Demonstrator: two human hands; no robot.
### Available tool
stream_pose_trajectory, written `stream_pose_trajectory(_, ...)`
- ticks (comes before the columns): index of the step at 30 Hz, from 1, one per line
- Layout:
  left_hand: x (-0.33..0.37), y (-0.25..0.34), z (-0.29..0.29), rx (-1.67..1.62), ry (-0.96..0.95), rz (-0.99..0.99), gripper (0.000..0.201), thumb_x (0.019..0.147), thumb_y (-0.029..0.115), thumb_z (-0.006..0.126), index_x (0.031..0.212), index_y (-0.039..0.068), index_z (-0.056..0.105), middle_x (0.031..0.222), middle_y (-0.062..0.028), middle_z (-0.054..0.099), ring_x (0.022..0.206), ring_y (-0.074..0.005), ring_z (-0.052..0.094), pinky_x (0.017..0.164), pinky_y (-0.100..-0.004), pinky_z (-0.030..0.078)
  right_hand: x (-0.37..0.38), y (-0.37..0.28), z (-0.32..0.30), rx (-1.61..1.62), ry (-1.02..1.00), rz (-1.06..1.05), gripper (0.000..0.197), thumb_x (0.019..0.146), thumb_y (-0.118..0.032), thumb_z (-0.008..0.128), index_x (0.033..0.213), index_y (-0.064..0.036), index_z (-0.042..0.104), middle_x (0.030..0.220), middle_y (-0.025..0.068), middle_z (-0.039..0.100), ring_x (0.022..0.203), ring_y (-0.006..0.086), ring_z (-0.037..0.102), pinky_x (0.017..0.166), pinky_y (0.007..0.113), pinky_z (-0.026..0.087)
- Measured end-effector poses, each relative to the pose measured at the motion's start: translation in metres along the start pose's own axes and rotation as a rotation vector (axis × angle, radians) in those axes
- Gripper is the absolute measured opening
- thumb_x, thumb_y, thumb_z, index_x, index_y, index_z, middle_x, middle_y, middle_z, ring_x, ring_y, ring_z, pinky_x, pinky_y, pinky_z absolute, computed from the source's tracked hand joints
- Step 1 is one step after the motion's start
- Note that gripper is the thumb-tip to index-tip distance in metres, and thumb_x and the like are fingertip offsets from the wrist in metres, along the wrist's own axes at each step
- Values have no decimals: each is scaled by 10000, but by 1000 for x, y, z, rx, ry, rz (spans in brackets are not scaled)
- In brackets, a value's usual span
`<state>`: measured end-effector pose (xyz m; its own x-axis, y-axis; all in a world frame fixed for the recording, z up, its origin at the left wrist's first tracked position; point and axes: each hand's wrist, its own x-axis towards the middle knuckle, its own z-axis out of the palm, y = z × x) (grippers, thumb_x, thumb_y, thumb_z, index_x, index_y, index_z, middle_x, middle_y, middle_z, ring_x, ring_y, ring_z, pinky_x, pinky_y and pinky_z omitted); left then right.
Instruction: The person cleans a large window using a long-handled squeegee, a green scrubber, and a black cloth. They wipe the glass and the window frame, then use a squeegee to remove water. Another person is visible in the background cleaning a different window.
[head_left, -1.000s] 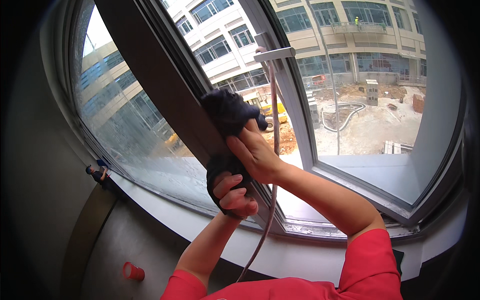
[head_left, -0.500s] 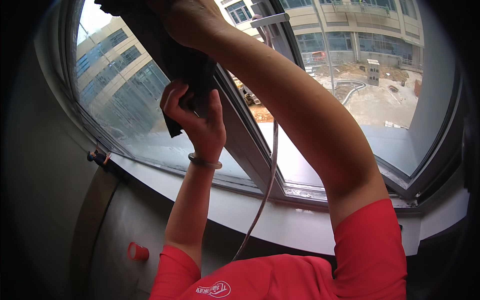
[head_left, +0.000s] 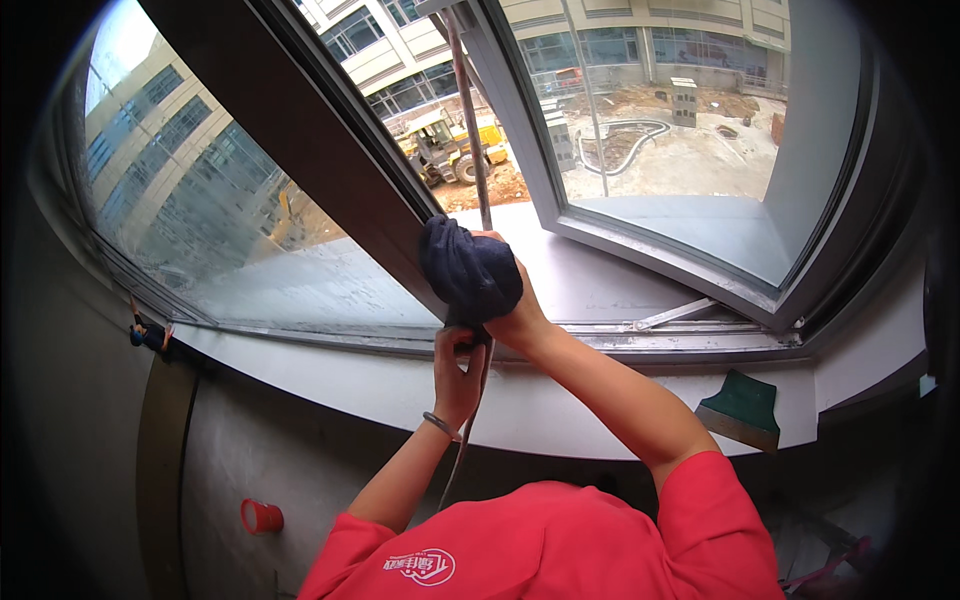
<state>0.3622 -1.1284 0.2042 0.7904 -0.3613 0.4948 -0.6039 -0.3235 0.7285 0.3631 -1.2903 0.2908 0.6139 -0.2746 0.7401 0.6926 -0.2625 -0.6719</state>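
A bunched dark navy cloth (head_left: 472, 272) is pressed to the lower part of the brown window mullion (head_left: 345, 165). My right hand (head_left: 518, 312) is closed around the cloth from the right, its fingers mostly hidden behind it. Just below, my left hand (head_left: 458, 375) curls its fingers and thumb round the cloth's dark lower end. A bracelet circles my left wrist. Beside both hands a pale cord (head_left: 470, 120) hangs through the window opening and passes down behind my left hand.
An opened window sash (head_left: 660, 240) stands at the right on a metal stay (head_left: 675, 315). The white sill (head_left: 620, 385) bears a green scraper (head_left: 742, 405). At its left end is a small dark-and-blue object (head_left: 150, 335). A red bucket (head_left: 262, 516) sits lower left. Outside stands a yellow loader (head_left: 450, 150).
Both hands have come down along the mullion with the cloth, my right hand from near the top edge. My view has shifted, bringing the scraper and loader into sight.
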Motion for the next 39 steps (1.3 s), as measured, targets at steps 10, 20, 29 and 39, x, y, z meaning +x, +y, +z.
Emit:
stream_pose_trajectory(10, -47, 10, -6, -142, -288, -425, 204, 975, 190, 496, 1128, 58, 520, 681, -31, 524, 606, -126, 492, 597, -284, 427, 83, 50, -71, 932, 208, -22, 519, 972, -160, 542, 1433, -78, 318, 1169, 4, 512, 1005, 99, 523, 927, 257, 456)
stream_pose_trajectory(20, -75, 54, -34, -26, -223, -328, 175, 1004, 191, 428, 1029, 48, 525, 587, 45, 350, 528, -52, 328, 484, -238, 285, 56, 0, 24, -47, 299, -87, 512, 787, 96, 467, 1253, -93, 563, 1141, 190, 519, 1059, 361, 541, 961, 369, 415)
stream_pose_trajectory(29, -73, 68, -52, 22, -277, -358, 142, 962, 127, 470, 1027, 24, 541, 629, -80, 480, 528, -160, 459, 532, -312, 388, -130, -27, 22, 132, 81, 115, 480, 750, 157, 520, 1139, -96, 643, 1240, 166, 488, 1141, 343, 515, 973, 368, 423)
stream_pose_trajectory(39, -80, 97, -154, -271, 3, -121, 352, 963, 373, 542, 870, 35, 505, 571, 43, 399, 451, -32, 313, 528, -200, 371, 61, -4, -51, 245, 466, -127, 270, 903, -103, 584, 1163, -37, 556, 1116, 88, 552, 1000, 163, 560, 892, 287, 479)
